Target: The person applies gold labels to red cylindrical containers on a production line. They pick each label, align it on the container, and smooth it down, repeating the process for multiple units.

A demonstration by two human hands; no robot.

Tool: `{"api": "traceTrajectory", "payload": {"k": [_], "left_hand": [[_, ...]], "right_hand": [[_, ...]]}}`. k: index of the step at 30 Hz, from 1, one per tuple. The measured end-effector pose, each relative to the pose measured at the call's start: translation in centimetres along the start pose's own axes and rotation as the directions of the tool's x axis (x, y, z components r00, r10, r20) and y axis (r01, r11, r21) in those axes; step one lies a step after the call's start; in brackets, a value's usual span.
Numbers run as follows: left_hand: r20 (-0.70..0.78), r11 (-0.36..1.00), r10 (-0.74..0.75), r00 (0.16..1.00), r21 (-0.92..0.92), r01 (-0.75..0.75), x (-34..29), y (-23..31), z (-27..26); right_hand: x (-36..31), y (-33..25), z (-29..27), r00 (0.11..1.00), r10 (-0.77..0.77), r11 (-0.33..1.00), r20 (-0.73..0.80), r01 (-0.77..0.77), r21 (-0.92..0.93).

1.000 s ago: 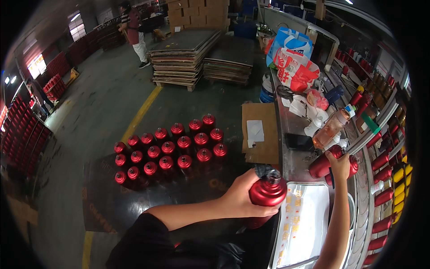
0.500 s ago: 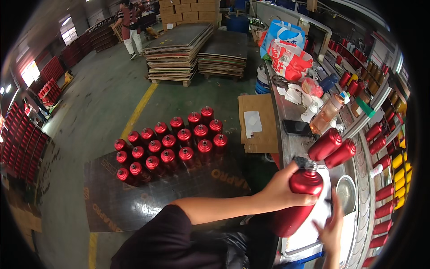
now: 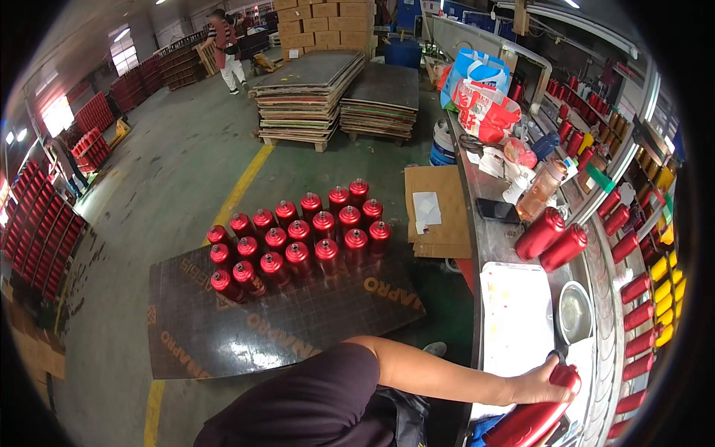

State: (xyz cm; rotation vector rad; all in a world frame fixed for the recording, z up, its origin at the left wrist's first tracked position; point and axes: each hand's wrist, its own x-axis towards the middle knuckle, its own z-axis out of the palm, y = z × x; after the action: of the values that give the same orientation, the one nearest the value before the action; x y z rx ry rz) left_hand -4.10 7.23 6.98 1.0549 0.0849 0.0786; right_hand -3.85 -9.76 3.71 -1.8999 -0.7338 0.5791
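Note:
Near the lower right edge, my left hand (image 3: 542, 384) is closed around the upper part of a red metallic bottle (image 3: 527, 425). The bottle lies tilted over the near end of the workbench, its lower part toward the bottom of the picture. My right hand cannot be made out there. Beyond the held bottle, a white sheet (image 3: 515, 316) covers part of the bench, with a round metal bowl (image 3: 574, 313) to its right. Two more red bottles (image 3: 541, 233) stand past the sheet.
Several red bottles (image 3: 326, 253) stand in rows on a dark board (image 3: 223, 335) to the left. A phone (image 3: 497, 211), a drink bottle (image 3: 542, 189) and bags (image 3: 484, 112) lie along the bench. Bottles on racks (image 3: 638, 316) line the right. A person (image 3: 226, 52) walks far off.
My left hand has brought the red bottle toward me and to the right, tipping it lower. The white sheet is now uncovered. My right hand has dropped from sight.

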Motion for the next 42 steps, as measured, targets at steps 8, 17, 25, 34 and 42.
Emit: {"api": "traceTrajectory", "payload": {"k": [8,17,25,34,42], "left_hand": [[0.176,0.933,-0.344,0.922,0.175,0.315,-3.5,-0.1,4.5],[0.261,0.930,-0.326,0.909,0.261,0.259,-0.4,-5.3,5.4],[0.331,0.880,-0.474,0.816,0.161,0.447,1.6,-6.1,4.1],[0.331,0.875,-0.328,0.885,0.460,0.152,4.8,-6.9,4.8],[0.351,0.887,-0.443,0.825,0.305,0.346,8.1,-7.9,5.0]], "right_hand": [[-6.8,0.3,-1.8,0.950,0.030,0.984,-0.310,0.026,0.176],[-10.4,1.5,-4.0,0.925,-0.016,1.000,-0.379,0.011,-0.015],[-10.3,2.9,-2.5,0.865,0.044,0.998,-0.499,-0.060,-0.018],[-9.1,4.2,-2.4,0.867,0.062,0.978,-0.495,-0.152,-0.143],[-6.9,3.3,-4.5,0.826,0.136,0.922,-0.548,-0.308,-0.236]]}}
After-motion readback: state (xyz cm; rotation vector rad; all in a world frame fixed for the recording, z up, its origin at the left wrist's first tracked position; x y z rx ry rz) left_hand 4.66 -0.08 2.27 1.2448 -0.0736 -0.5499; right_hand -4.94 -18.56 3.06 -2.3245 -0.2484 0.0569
